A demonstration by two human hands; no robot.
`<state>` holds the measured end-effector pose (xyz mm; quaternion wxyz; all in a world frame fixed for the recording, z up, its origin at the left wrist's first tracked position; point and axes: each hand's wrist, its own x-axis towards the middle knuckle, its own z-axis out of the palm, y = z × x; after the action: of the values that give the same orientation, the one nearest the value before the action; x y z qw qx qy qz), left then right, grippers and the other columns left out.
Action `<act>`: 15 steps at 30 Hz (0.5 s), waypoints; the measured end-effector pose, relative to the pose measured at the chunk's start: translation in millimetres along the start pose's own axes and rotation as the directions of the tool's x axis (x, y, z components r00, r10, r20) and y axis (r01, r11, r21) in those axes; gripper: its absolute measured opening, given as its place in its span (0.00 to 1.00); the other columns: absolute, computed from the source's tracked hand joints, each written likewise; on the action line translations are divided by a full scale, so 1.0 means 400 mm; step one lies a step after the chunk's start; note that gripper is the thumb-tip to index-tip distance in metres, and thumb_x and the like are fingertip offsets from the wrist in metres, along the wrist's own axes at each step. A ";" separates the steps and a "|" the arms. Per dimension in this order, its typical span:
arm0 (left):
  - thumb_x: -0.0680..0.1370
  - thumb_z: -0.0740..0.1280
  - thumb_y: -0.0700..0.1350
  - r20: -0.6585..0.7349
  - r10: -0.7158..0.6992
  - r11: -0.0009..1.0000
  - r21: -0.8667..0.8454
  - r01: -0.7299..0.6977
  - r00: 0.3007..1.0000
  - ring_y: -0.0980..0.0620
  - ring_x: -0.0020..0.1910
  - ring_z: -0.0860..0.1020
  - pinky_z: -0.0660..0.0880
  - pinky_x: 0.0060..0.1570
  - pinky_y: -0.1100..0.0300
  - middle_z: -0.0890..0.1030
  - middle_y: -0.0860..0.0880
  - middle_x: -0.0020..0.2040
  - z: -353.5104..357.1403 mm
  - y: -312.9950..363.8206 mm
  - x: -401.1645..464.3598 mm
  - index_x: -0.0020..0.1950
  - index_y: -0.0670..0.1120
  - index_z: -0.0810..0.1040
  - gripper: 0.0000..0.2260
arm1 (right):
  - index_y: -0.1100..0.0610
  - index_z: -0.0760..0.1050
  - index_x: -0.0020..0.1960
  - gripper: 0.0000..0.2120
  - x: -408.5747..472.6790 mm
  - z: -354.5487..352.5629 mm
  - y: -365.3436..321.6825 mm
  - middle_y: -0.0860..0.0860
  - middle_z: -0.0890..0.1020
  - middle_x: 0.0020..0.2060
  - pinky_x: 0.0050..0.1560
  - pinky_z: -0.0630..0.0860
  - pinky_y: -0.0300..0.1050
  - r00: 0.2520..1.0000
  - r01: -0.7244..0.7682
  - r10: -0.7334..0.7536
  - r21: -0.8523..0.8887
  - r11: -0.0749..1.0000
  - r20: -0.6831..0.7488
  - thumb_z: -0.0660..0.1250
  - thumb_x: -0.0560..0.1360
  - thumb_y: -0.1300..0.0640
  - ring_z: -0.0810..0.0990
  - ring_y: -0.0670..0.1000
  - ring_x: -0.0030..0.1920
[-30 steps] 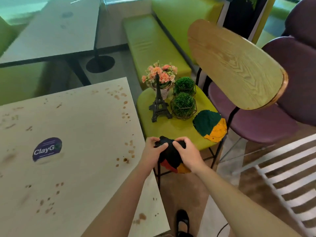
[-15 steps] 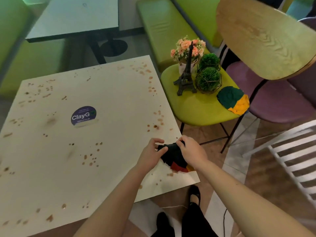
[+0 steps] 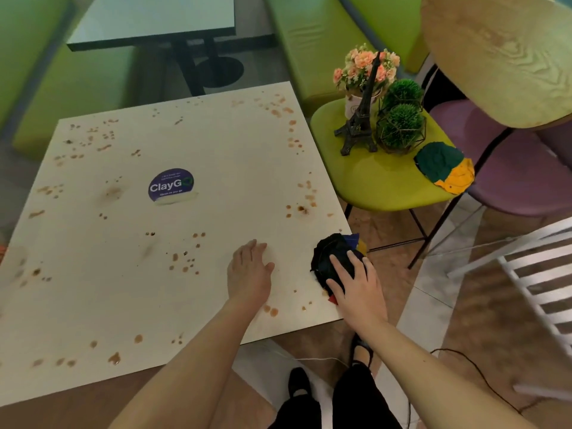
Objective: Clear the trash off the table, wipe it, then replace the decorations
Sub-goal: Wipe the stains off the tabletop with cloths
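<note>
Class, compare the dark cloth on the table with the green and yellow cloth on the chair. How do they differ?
The dark cloth lies on the stained table near its right edge; the green and yellow cloth lies on the lime chair seat. The right hand presses flat on the dark cloth; nothing touches the green and yellow one. The dark one looks bunched, the other flatter. Both are multicoloured fabric.

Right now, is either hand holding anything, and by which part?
Neither grips anything. The right hand presses flat, fingers straight, on top of the dark cloth at the table's near right corner. The left hand rests open on the tabletop.
</note>
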<state>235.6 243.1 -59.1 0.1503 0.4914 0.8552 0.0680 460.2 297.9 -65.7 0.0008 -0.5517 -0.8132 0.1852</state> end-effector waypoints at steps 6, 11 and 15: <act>0.83 0.57 0.53 0.012 -0.029 0.999 -0.012 0.029 0.999 0.49 0.75 0.56 0.60 0.70 0.53 0.57 0.52 0.78 0.005 -0.006 0.005 0.77 0.54 0.60 0.22 | 0.48 0.73 0.70 0.20 0.045 0.026 0.050 0.55 0.78 0.59 0.48 0.76 0.54 0.954 0.123 -0.152 -0.126 0.984 -0.259 0.62 0.80 0.48 0.69 0.58 0.53; 0.83 0.56 0.51 0.005 -0.056 0.998 -0.027 0.056 0.998 0.49 0.75 0.55 0.59 0.70 0.54 0.56 0.53 0.78 0.020 -0.002 0.003 0.77 0.54 0.59 0.21 | 0.53 0.76 0.68 0.19 0.084 0.038 0.023 0.57 0.77 0.49 0.39 0.71 0.51 0.927 0.061 -0.125 -0.187 0.980 -0.354 0.68 0.78 0.52 0.69 0.58 0.43; 0.83 0.56 0.51 0.008 -0.080 0.995 -0.053 0.080 0.997 0.49 0.75 0.54 0.58 0.71 0.53 0.56 0.53 0.78 0.025 0.002 0.006 0.76 0.54 0.60 0.21 | 0.54 0.76 0.68 0.21 0.037 0.055 0.041 0.56 0.77 0.48 0.39 0.71 0.51 0.905 0.131 -0.216 -0.241 0.961 -0.366 0.56 0.80 0.49 0.68 0.56 0.42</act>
<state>238.5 245.5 -68.9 0.1684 0.4528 0.8716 0.0832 464.8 309.9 -94.0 0.1201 -0.4994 -0.8579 -0.0161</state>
